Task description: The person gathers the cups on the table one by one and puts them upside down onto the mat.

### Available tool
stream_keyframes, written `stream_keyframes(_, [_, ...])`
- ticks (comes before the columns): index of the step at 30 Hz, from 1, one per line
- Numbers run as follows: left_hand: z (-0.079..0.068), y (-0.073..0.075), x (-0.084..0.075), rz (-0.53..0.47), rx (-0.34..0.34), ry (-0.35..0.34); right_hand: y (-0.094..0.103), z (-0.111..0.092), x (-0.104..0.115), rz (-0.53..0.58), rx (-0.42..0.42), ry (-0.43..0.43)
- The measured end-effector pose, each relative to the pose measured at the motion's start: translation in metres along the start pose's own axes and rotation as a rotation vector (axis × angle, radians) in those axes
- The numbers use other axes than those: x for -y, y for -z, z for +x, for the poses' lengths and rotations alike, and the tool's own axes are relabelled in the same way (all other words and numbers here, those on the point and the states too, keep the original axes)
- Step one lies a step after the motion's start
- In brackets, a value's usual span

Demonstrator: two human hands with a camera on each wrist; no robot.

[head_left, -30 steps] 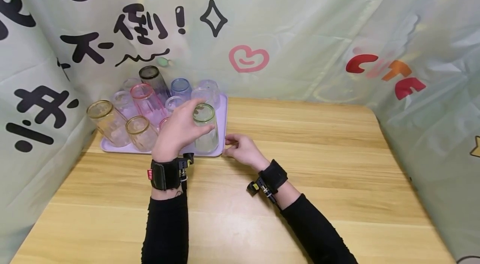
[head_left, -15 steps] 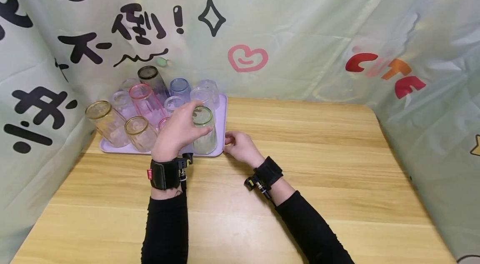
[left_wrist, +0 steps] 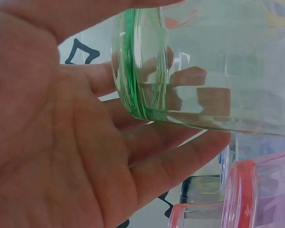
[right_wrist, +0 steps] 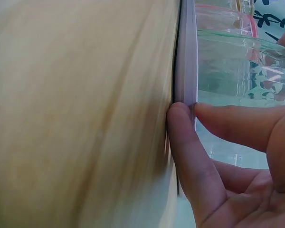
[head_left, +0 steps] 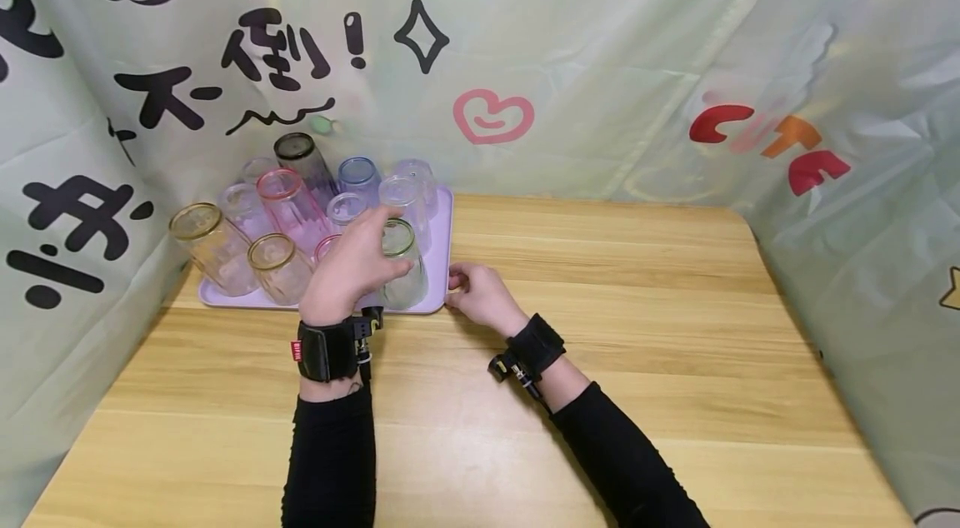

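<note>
While gripping, left hand (head_left: pixel 351 268): fingers and thumb curled round the green-rimmed glass (head_left: pixel 403 266), clasped near its upturned end; palm fills the left wrist view (left_wrist: pixel 52 142), green rim (left_wrist: pixel 133 71) pressed against the fingers.
Green-rimmed glass: upside down at the near right corner of the lilac tray (head_left: pixel 442 261), tilted a touch; down on the tray or just lifted, hard to tell from these angles.
Right hand (head_left: pixel 480 295): at the tray's near right edge, fingertip and thumb pinching the thin rim, plain in the right wrist view (right_wrist: pixel 190 123).
Lilac tray: far left part of the wooden table (head_left: pixel 600 328), close against the backdrop.
Other glasses on tray: amber one (head_left: pixel 210 249) leaning at far left, smaller amber one (head_left: pixel 276 266) just beside the left hand, pink glass (head_left: pixel 288 203) behind it, dark grey glass (head_left: pixel 303 157) at the far row, blue glass (head_left: pixel 358 176) to its right, clear ones packed between.
Backdrop (head_left: pixel 600 53): pale green cloth, black characters, pink heart, red and orange letters on the right.
</note>
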State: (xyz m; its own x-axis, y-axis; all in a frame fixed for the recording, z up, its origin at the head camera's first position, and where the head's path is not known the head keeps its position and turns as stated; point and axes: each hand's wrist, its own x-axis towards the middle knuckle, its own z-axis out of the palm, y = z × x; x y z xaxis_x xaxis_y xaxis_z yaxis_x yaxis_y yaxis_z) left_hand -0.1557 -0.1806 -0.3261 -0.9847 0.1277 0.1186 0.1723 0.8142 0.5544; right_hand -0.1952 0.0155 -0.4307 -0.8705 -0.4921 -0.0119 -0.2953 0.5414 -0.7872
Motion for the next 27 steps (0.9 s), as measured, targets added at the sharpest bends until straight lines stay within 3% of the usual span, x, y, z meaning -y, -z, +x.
stream_keyframes(10, [-0.001,-0.003,-0.001,-0.015,0.018,0.037,0.005,-0.005,0.001,0.054,0.044,-0.025])
stream_keyframes(15, [0.001,-0.005,-0.002,-0.009,-0.013,0.012,0.015,-0.011,0.007,0.035,0.031,-0.021])
stream_keyframes(18, [0.004,-0.005,-0.005,0.012,-0.126,-0.048,0.029,-0.016,0.015,-0.035,-0.070,0.047])
stream_keyframes(23, [0.010,-0.005,-0.017,0.054,-0.404,-0.205,0.061,-0.022,0.027,-0.113,-0.310,0.170])
stream_keyframes(27, [0.014,-0.012,-0.028,0.082,-0.540,-0.294,0.084,-0.027,0.024,-0.216,-0.449,0.218])
